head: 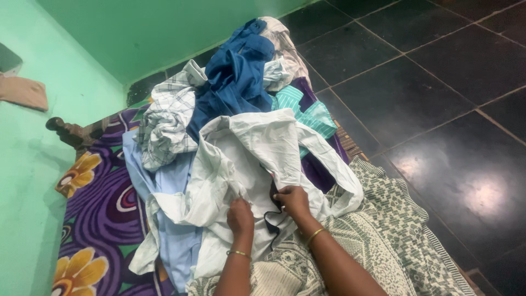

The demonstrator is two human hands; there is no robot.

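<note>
Fingers of the left hand (240, 215) and the right hand (293, 200) are both pinched on folds of a white shirt (257, 148), which lies spread at the front of a clothes pile on the bed. Behind it sit a blue garment (233, 77) and a checked cloth (167, 123) (crumpled, touching each other). A purple floral bedsheet (101, 208) lies underneath, with a grey patterned blanket (383, 235) just beside the right wrist.
</note>
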